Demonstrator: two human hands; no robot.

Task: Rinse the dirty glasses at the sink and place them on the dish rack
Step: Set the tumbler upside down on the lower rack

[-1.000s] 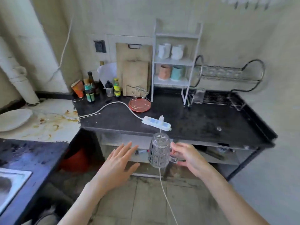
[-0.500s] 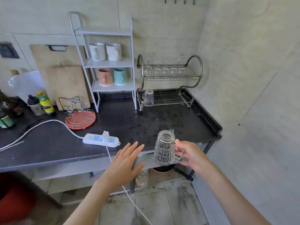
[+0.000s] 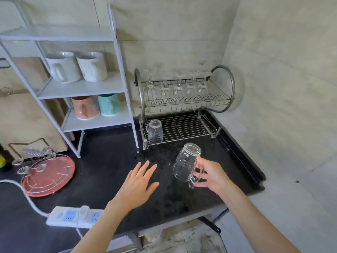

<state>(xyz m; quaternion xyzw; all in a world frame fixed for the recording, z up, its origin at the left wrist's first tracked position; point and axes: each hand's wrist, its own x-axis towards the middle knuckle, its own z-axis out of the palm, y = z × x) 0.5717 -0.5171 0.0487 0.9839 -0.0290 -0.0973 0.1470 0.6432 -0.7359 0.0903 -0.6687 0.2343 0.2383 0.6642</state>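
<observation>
1. The glass mug (image 3: 186, 162) is upside down and tilted, base up and away from the person, held in the air above the right part of the black counter (image 3: 113, 161), just in front of the dish rack.
2. The right hand (image 3: 209, 175) grips the mug by its handle, fingers curled through and around it, thumb towards the glass wall.
3. The left hand (image 3: 138, 183) is empty, palm down, fingers spread flat, just left of the mug above the counter's middle; whether it touches the surface cannot be told.
4. The dish rack (image 3: 184, 110) stands at the counter's back right corner. A second glass mug (image 3: 155, 132) sits upside down at the left front of its lower tier.
5. Stemmed glasses (image 3: 176, 88) hang inverted in a row along the upper tier.
6. A white shelf unit (image 3: 82, 88), left of the rack, carries two white mugs (image 3: 76, 67) above a pink cup (image 3: 84, 107) and a teal cup (image 3: 108, 105).
7. A red round tray (image 3: 49, 177) lies towards the counter's left, and a white power strip (image 3: 73, 216) lies at the front edge.
</observation>
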